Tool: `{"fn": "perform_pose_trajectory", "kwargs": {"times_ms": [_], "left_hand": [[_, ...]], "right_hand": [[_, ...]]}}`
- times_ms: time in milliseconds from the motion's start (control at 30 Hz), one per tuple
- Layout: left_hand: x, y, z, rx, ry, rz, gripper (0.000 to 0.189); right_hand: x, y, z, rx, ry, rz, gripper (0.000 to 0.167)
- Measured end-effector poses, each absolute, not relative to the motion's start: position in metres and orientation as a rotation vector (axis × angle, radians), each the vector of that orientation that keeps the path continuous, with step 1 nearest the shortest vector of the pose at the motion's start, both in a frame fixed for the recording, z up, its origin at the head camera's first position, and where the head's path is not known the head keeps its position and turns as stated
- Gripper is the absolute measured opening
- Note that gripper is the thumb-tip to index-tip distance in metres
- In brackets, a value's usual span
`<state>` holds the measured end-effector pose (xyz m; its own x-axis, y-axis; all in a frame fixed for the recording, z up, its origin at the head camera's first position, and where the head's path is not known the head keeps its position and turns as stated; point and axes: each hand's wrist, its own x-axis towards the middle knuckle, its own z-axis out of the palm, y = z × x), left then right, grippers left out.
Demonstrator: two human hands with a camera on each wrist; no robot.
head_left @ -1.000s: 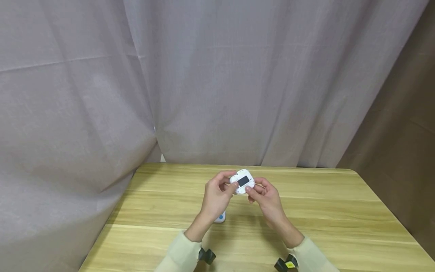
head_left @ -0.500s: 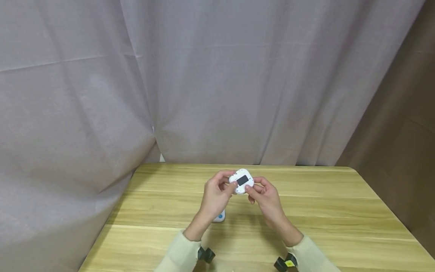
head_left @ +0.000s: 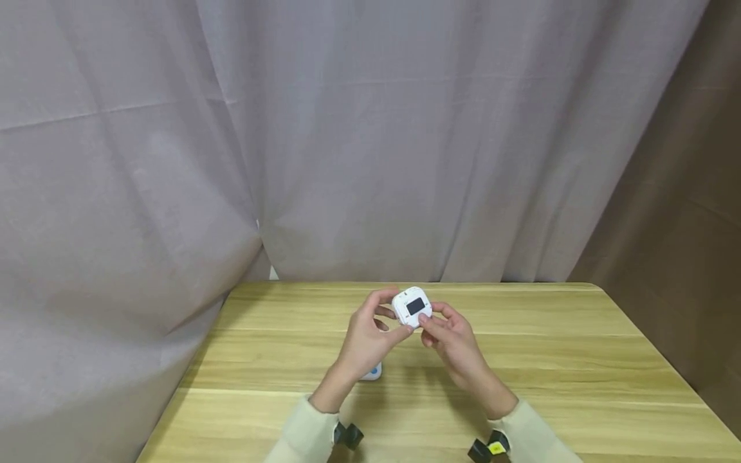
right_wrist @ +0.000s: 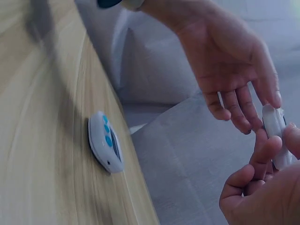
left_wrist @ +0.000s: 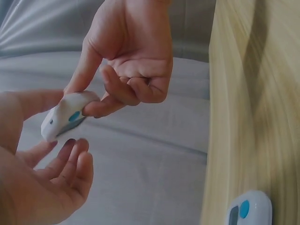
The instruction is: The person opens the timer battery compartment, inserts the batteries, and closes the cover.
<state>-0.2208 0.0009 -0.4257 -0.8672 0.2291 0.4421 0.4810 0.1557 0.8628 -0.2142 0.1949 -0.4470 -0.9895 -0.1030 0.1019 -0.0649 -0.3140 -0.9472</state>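
Raised over the table is a small white digital timer (head_left: 406, 305), its back with a dark rectangular patch toward the head camera. In the left wrist view, a blue button and a grey screen show on the front of the timer (left_wrist: 65, 119). My left hand (head_left: 366, 334) pinches it at the edges, thumb below and forefinger above. From the other side my right hand (head_left: 454, 344) grips it, thumb on the back and forefinger against the front. A second white timer (right_wrist: 104, 143) with blue buttons lies on the table, partly hidden by my left wrist in the head view.
The wood-grain table (head_left: 556, 373) runs beneath both forearms. Behind its far edge hangs a grey curtain (head_left: 370, 141), with a darker brown fold at the right. Black wrist-camera mounts (head_left: 347, 436) sit at the cream sleeves (head_left: 307, 431).
My left thumb has slid from the timer's back down to its lower edge, and the left fingers have spread wider. The timer has turned slightly; my right hand stays nearly still.
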Motion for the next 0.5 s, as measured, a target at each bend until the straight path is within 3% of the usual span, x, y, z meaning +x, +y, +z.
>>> {"fn": "perform_pose_trajectory", "kwargs": {"times_ms": [200, 500], "left_hand": [[-0.2198, -0.001, -0.4244, -0.757, -2.255, -1.602, 0.073], [-0.2161, -0.0008, -0.4238, -0.761, -2.223, -1.553, 0.069]], "right_hand": [[-0.2142, 0.1974, -0.4487, -0.282, 1.653, -2.481, 0.009], [-0.214, 0.1969, -0.4484, -0.439, 1.673, -2.368, 0.023]]}}
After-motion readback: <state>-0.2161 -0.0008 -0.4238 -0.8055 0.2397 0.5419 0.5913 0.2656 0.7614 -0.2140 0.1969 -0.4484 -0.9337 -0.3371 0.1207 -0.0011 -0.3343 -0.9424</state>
